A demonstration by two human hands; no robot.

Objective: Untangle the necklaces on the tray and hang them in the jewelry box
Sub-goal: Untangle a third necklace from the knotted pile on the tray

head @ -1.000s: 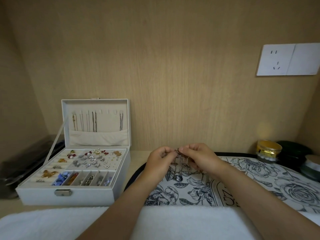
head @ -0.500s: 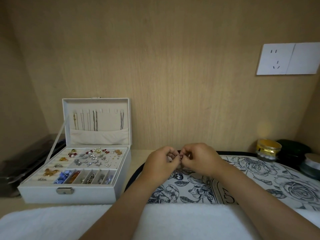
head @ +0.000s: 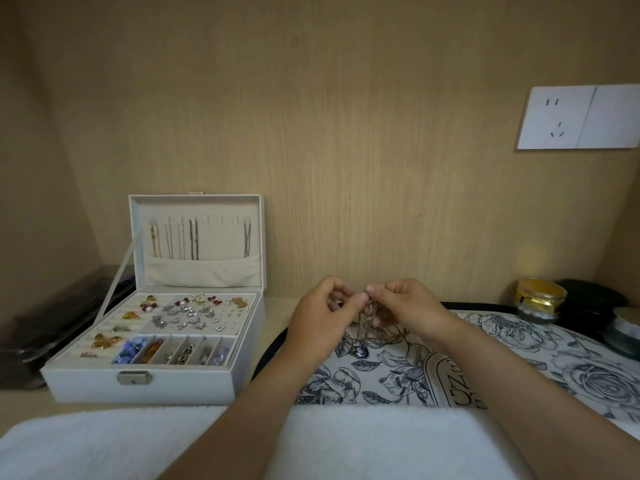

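Over the flower-printed tray [head: 519,355], our left hand [head: 322,320] and right hand [head: 408,308] pinch the tangled necklaces [head: 369,311] just above it (light, limp, snag-prone, we judge); we'd take hold beside the knot, gently.

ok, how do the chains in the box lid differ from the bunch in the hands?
The lid chains hang straight and apart, side by side; the held bunch is clumped together. The lid chains' lower ends drop behind the pocket; the bunch's lower end, with a dark pendant, hangs down to the floral tray. Nothing touches the lid chains; the left hand and right hand both pinch the bunch. Shared: thin metal chains.
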